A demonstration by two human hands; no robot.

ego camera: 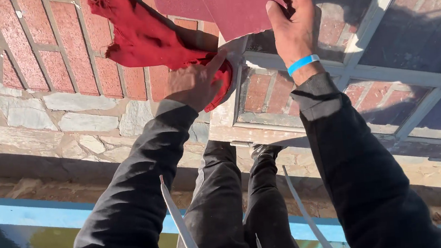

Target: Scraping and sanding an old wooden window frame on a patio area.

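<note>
1. The red rag is pressed on the window frame by the left hand, fingers flat on it.
2. The right hand pinches a red sheet against the frame.
3. The wiping looks partly done; the panes look dusty.
</note>
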